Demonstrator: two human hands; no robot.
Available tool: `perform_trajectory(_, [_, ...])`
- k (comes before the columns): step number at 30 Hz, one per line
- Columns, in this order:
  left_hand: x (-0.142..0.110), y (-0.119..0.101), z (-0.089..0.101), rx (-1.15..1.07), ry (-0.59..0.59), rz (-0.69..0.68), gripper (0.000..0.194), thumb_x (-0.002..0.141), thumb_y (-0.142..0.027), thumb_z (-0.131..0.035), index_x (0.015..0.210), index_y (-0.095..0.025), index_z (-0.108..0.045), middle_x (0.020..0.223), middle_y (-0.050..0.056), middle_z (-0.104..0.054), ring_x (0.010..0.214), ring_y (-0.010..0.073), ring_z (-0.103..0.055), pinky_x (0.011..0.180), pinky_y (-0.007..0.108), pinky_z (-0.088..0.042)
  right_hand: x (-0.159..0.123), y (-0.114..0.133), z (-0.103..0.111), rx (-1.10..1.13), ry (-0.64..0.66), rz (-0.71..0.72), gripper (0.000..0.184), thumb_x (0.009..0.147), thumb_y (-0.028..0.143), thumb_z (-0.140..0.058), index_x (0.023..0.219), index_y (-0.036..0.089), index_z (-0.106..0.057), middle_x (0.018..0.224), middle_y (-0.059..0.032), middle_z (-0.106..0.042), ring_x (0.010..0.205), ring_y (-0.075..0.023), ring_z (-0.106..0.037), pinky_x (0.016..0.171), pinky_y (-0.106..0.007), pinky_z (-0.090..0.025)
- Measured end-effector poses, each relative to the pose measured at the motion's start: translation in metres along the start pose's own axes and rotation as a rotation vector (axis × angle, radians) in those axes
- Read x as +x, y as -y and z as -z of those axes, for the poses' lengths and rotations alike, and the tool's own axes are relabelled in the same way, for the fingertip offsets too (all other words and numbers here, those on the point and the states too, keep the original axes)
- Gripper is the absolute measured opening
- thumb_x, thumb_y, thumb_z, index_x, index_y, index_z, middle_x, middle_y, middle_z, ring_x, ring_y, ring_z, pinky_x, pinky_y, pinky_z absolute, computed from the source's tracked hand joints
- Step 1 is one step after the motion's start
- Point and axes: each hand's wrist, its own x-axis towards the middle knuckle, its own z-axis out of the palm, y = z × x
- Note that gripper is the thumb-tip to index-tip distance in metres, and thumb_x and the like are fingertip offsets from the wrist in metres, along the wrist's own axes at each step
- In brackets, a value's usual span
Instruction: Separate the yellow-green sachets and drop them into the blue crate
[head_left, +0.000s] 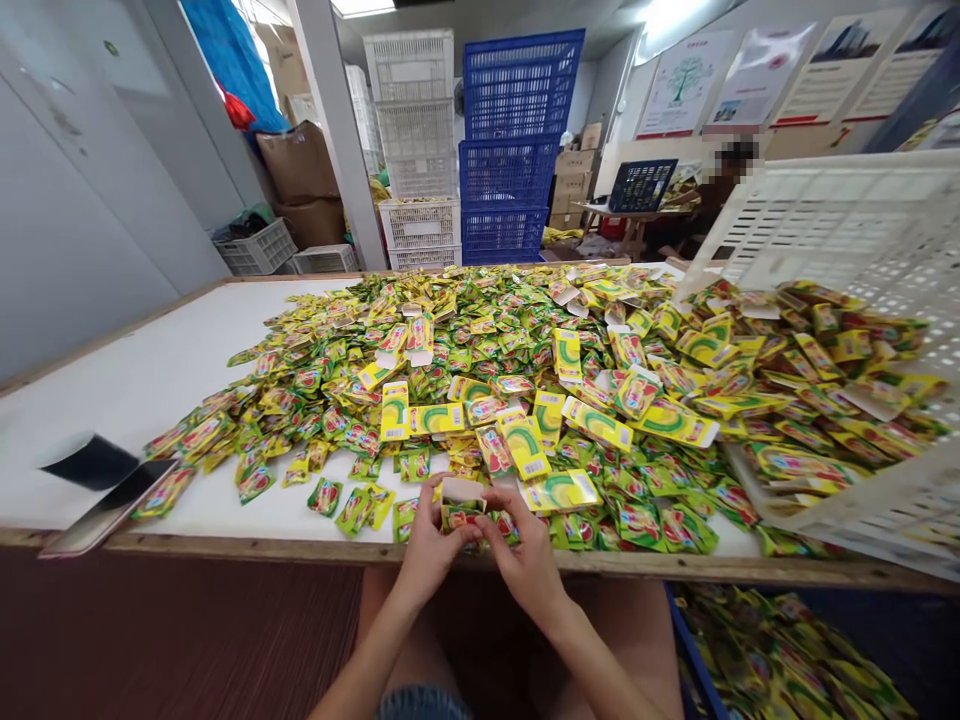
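Close to the table's front edge, my left hand [431,545] is closed round the left side of a small cardboard box [463,490]. The box's white flap stands up, and a green and red wrapper shows in its mouth. My right hand [525,555] pinches the box's right side, thumb and fingers at the opening; whether it also grips a packet I cannot tell. Just beyond my hands lie yellow boxes [523,445] with green curves, some with flaps up. Many small green and yellow candy packets [352,510] are heaped around and behind them.
A white crate [840,220] lies tipped at the right, boxes spilling from it. Below the table's right edge is a blue crate [694,650] of packets. A phone [109,510] and a dark cup [90,460] rest at the left. A person [705,205] sits in the background.
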Motion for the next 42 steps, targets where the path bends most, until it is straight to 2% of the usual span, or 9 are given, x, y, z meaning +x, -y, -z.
perform_trajectory(2, [-0.007, 0.002, 0.004, 0.076, -0.089, -0.085, 0.056, 0.075, -0.024, -0.063, 0.123, -0.022, -0.034, 0.102, 0.006, -0.057, 0.088, 0.0149, -0.058, 0.079, 0.028, -0.046, 0.002, 0.002, 0.0, -0.023, 0.035, 0.033, 0.023, 0.087, 0.02, -0.048, 0.109, 0.022, -0.051, 0.103, -0.0049, -0.057, 0.098, -0.0157, -0.053, 0.084, -0.028, -0.043])
perform_trajectory(4, [-0.011, 0.003, 0.009, 0.187, -0.128, -0.185, 0.037, 0.079, -0.023, -0.058, 0.113, -0.02, -0.046, 0.106, 0.007, -0.055, 0.095, 0.0158, -0.056, 0.084, 0.029, -0.044, 0.004, 0.004, 0.002, -0.034, 0.081, 0.066, 0.021, 0.087, 0.018, -0.046, 0.106, 0.022, -0.054, 0.102, -0.0051, -0.057, 0.1, -0.016, -0.052, 0.086, -0.03, -0.042])
perform_trajectory(9, [-0.01, -0.007, 0.016, 0.295, -0.006, -0.266, 0.01, 0.081, -0.021, -0.055, 0.088, -0.016, -0.06, 0.094, 0.007, -0.059, 0.094, 0.0178, -0.056, 0.085, 0.03, -0.043, 0.006, 0.008, 0.002, -0.04, 0.076, 0.085, 0.019, 0.087, 0.018, -0.046, 0.1, 0.02, -0.059, 0.102, -0.0072, -0.056, 0.102, -0.0175, -0.052, 0.087, -0.031, -0.042])
perform_trajectory(12, [-0.007, -0.014, 0.014, 0.248, -0.047, -0.263, 0.01, 0.08, -0.021, -0.056, 0.088, -0.017, -0.061, 0.098, 0.008, -0.06, 0.098, 0.0187, -0.055, 0.089, 0.032, -0.042, 0.006, 0.008, -0.002, 0.0, 0.017, 0.082, 0.017, 0.086, 0.019, -0.048, 0.099, 0.019, -0.059, 0.1, -0.0073, -0.058, 0.098, -0.0173, -0.054, 0.085, -0.031, -0.044])
perform_trajectory(16, [-0.007, -0.015, 0.011, 0.069, -0.119, -0.189, 0.035, 0.079, -0.019, -0.058, 0.113, -0.022, -0.051, 0.102, 0.007, -0.06, 0.097, 0.0174, -0.057, 0.085, 0.032, -0.045, 0.005, 0.01, -0.004, 0.05, -0.038, 0.052, 0.028, 0.086, 0.018, -0.048, 0.113, 0.02, -0.051, 0.103, -0.0074, -0.058, 0.095, -0.0164, -0.056, 0.083, -0.029, -0.046])
perform_trajectory(20, [-0.009, -0.017, 0.013, 0.181, -0.016, -0.283, 0.013, 0.08, -0.017, -0.056, 0.09, -0.017, -0.063, 0.101, 0.008, -0.062, 0.101, 0.0195, -0.055, 0.093, 0.034, -0.04, 0.005, 0.011, 0.001, 0.034, 0.04, 0.099, 0.02, 0.087, 0.016, -0.045, 0.098, 0.021, -0.06, 0.101, -0.0059, -0.06, 0.099, -0.0164, -0.055, 0.087, -0.031, -0.045])
perform_trajectory(23, [-0.011, -0.02, 0.015, 0.212, 0.015, -0.326, 0.015, 0.079, -0.016, -0.056, 0.092, -0.017, -0.064, 0.102, 0.008, -0.061, 0.103, 0.0206, -0.054, 0.093, 0.036, -0.04, 0.003, 0.012, 0.003, 0.007, 0.045, 0.095, 0.017, 0.085, 0.018, -0.05, 0.098, 0.02, -0.06, 0.103, -0.0072, -0.059, 0.102, -0.0177, -0.054, 0.088, -0.033, -0.044])
perform_trajectory(37, [-0.009, -0.024, 0.006, 0.196, -0.096, -0.257, 0.008, 0.079, -0.019, -0.058, 0.085, -0.016, -0.062, 0.088, 0.005, -0.061, 0.088, 0.0164, -0.057, 0.084, 0.029, -0.043, 0.008, 0.02, 0.0, -0.18, -0.018, 0.104, 0.008, 0.086, 0.023, -0.052, 0.089, 0.019, -0.058, 0.088, -0.0037, -0.063, 0.084, -0.0163, -0.057, 0.075, -0.03, -0.041])
perform_trajectory(42, [-0.005, -0.025, 0.004, 0.211, -0.105, -0.224, 0.01, 0.08, -0.021, -0.058, 0.087, -0.016, -0.061, 0.085, 0.004, -0.061, 0.084, 0.0153, -0.057, 0.079, 0.026, -0.043, 0.014, 0.02, 0.002, -0.298, 0.001, 0.201, 0.011, 0.089, 0.022, -0.047, 0.091, 0.018, -0.057, 0.086, -0.0033, -0.064, 0.077, -0.0148, -0.058, 0.076, -0.031, -0.038])
